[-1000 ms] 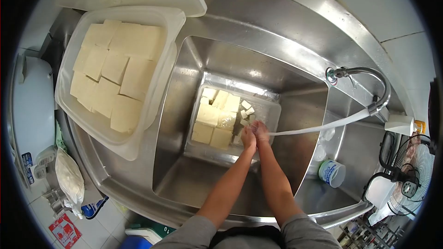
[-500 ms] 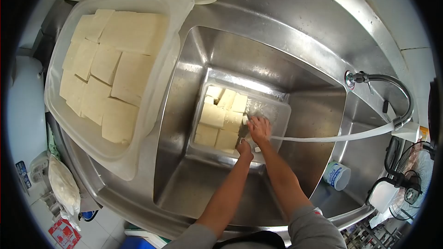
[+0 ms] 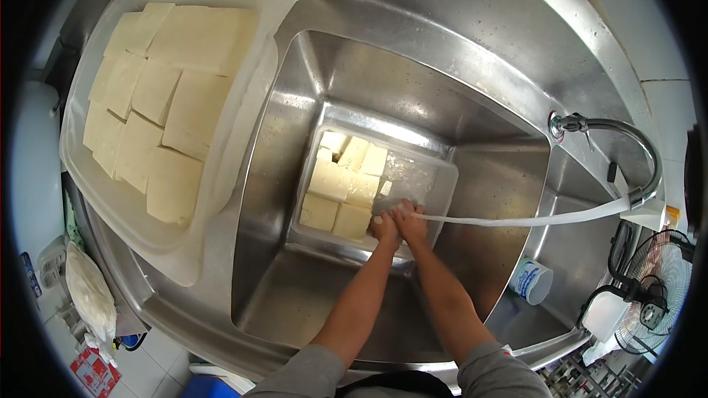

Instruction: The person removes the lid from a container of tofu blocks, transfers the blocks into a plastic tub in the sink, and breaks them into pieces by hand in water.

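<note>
Head view: both hands reach down into a clear tub (image 3: 441, 180) that sits on the floor of a steel sink (image 3: 287, 295). The left hand (image 3: 386, 230) and the right hand (image 3: 411, 221) are close together at the near edge of the tub, fingers bent; whether either one grips anything I cannot tell, since the fingertips are partly hidden and small. Pale blocks (image 3: 330, 180) fill the left part of this tub, side by side, and the left hand is just beside the nearest of them. One small white piece (image 3: 386, 188) lies between the blocks and the hands, in the wet, glossy part of the tub. From the tap (image 3: 649, 151) on the right, a white line, either running water or a hose, reaches to the right hand.

Up on the counter to the left stands a larger white tub (image 3: 251, 96), holding many pale slabs (image 3: 198, 114) set close together. A plastic cup (image 3: 532, 281) with a blue label lies tilted in the right-hand basin, near a fan (image 3: 653, 313).
</note>
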`<state>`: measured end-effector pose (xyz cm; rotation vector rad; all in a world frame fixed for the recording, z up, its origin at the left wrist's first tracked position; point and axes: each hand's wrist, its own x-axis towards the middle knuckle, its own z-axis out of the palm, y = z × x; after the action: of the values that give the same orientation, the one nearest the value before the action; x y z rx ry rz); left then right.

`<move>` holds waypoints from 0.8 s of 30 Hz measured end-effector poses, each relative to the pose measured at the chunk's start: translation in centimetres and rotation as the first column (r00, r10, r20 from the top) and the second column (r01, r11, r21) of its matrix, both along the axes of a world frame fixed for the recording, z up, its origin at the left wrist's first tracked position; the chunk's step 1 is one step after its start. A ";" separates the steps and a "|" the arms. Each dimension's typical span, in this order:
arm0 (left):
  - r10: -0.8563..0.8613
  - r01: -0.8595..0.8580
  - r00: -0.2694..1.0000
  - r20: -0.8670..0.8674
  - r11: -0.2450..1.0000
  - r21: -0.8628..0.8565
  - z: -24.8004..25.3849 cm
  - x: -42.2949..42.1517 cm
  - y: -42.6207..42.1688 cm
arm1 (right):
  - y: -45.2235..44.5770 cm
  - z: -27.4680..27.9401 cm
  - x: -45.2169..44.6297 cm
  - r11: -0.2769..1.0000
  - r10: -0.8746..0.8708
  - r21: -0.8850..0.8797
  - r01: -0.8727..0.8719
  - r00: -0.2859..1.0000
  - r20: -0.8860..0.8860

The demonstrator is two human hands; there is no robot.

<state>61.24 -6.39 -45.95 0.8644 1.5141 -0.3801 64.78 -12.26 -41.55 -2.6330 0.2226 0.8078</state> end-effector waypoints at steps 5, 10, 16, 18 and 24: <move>0.219 -0.253 0.941 0.259 0.962 0.106 -2.3 -1.1 -2.4 | -1.1 -1.1 0.7 0.986 -0.147 0.065 0.153 0.985 -0.088; 0.041 -0.050 0.972 0.232 0.998 0.035 1.8 0.8 -0.7 | -3.6 -7.1 -0.3 0.837 -0.411 0.266 0.477 0.871 -0.268; -0.253 0.152 0.908 0.335 0.942 0.299 2.8 1.7 -1.3 | -1.8 -1.8 0.2 0.482 -0.583 0.460 0.746 0.665 -0.468; -0.401 0.267 0.864 0.304 0.877 0.400 4.1 1.7 -1.4 | -1.6 -1.4 -0.4 0.320 -0.546 0.551 0.770 0.626 -0.557; -0.608 0.389 0.770 0.192 0.687 0.614 8.1 2.5 -0.4 | -0.1 -0.2 -0.4 0.313 -0.443 0.612 0.726 0.682 -0.582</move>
<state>63.74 -6.84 -37.81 1.7380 0.9821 -0.1517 64.40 -12.31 -41.72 -1.3182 0.6878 0.7678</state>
